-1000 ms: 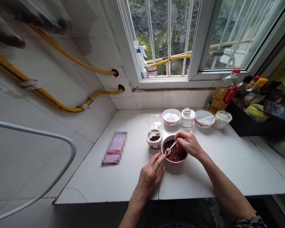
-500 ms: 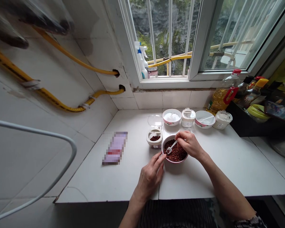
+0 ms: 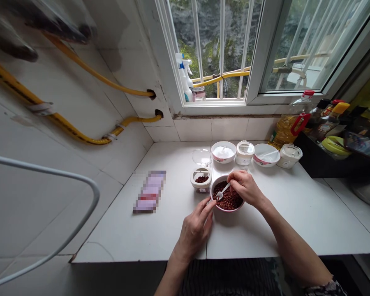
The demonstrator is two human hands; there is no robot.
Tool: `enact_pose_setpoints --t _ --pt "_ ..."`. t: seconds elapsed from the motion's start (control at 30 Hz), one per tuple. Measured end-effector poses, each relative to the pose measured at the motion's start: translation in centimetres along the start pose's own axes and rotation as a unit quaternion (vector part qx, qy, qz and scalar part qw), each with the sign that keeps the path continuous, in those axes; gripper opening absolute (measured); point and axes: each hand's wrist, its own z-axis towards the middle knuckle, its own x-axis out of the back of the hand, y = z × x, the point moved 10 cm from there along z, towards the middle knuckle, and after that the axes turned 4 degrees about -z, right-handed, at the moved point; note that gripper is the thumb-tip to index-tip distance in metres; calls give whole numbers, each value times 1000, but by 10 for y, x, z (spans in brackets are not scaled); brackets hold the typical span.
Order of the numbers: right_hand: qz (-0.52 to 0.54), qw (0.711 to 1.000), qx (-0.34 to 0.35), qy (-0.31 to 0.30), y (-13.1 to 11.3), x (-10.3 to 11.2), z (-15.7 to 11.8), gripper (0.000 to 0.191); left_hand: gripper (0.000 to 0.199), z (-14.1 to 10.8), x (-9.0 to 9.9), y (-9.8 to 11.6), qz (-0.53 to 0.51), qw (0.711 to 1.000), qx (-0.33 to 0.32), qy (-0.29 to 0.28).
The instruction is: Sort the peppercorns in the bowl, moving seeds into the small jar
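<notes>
A bowl of small reddish-brown grains stands on the white counter. My right hand pinches the handle of a small white spoon, whose scoop is over the grains at the bowl's left side. My left hand grips the bowl's left rim, its fingertips reaching the rim close to the scoop. Just left of the bowl is an open white jar with similar grains inside, its clear lid tipped up behind it.
Behind the bowl are a bowl of white powder, a lidded jar, a bowl with a spoon and another jar. An oil bottle and a black bin of bottles stand right. A blurred purple packet lies left.
The spoon's scoop has shifted very slightly within the bowl. Both hands keep nearly the same places.
</notes>
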Motion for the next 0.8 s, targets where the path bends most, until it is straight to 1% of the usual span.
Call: enact_pose_setpoints --t 0.07,0.17,0.33,0.47,0.53,0.6,0.67,0.73,0.8 --pt "24 1000 -11 -5 1 0 0 19 42 0 0 0 -1 1000 2 -2" --pt "82 995 -49 -12 6 1 0 17 42 0 0 0 -3 1000 1 0" --pt "130 986 -105 5 17 4 -1 14 42 0 0 1 -2 1000 1 -1" --pt "203 965 -163 19 29 2 -1 11 42 -1 0 0 -4 1000 -1 0" --pt "231 957 -169 42 28 5 0 10 43 -1 0 0 -6 1000 -1 -1" --pt "239 956 -151 72 21 9 2 12 43 -1 -1 -1 -6 1000 1 -2" --pt "218 964 -114 102 9 12 3 13 43 -2 -1 -1 -6 1000 1 -3" --pt "158 977 -62 127 -8 14 4 13 43 -2 -1 -1 -6 1000 0 -3" --pt "71 988 13 135 -30 11 4 13 46 -1 -1 -1 -6 1000 -1 -4"
